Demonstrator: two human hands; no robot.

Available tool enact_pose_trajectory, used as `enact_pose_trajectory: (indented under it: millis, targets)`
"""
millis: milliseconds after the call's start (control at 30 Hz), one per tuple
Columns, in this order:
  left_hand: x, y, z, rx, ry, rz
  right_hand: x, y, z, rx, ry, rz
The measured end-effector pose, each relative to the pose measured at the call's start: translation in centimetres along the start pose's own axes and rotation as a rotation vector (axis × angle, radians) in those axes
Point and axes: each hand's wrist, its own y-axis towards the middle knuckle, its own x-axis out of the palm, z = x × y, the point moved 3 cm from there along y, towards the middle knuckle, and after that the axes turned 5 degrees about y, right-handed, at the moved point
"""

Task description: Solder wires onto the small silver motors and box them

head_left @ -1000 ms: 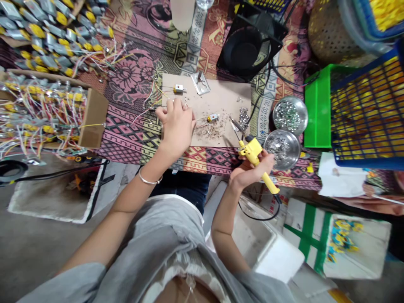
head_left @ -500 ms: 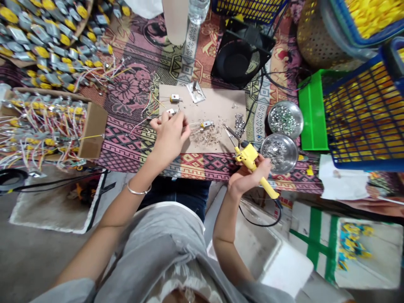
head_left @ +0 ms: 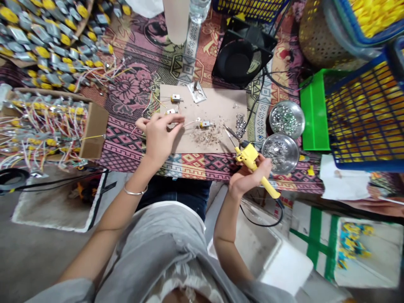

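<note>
My left hand (head_left: 159, 134) rests at the left edge of a brown cardboard mat (head_left: 217, 105), its fingertips pinching thin wires that run to a small motor (head_left: 204, 124) with a yellow end. My right hand (head_left: 249, 176) grips a yellow soldering iron (head_left: 251, 158) at the table's front edge, its metal tip pointing up-left over the mat. Two more small motors (head_left: 175, 98) lie at the mat's far left, next to a bent metal plate (head_left: 196, 91). Brown debris is scattered on the mat near the iron's tip.
Two round metal bowls (head_left: 286, 119) of small silvery parts sit right of the mat, beside a green tray (head_left: 312, 113) and blue baskets (head_left: 366, 113). A black fan (head_left: 241, 52) stands behind. A cardboard box (head_left: 91, 126) of wired motors sits at left.
My left hand slid left and toward me, drawing the wires sideways off the mat's edge. The right hand and soldering iron stayed nearly still. The view shifted slightly.
</note>
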Motion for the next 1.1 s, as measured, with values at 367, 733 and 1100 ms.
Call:
enact_pose_trajectory:
  millis: [367, 733, 1100]
  targets:
    - [1.8, -1.3, -0.7, 0.406, 0.036, -0.246, -0.1, -1.1, -1.2, -0.062, -0.098, -0.104]
    - [2.2, -1.3, -0.6, 0.463, 0.003, -0.362, -1.1, -1.8, -1.0, -0.036, -0.065, -0.095]
    - [3.7, -2.5, 1.1, 0.334, 0.091, 0.036, -1.5, -1.7, -0.6, -0.156, -0.117, -0.144]
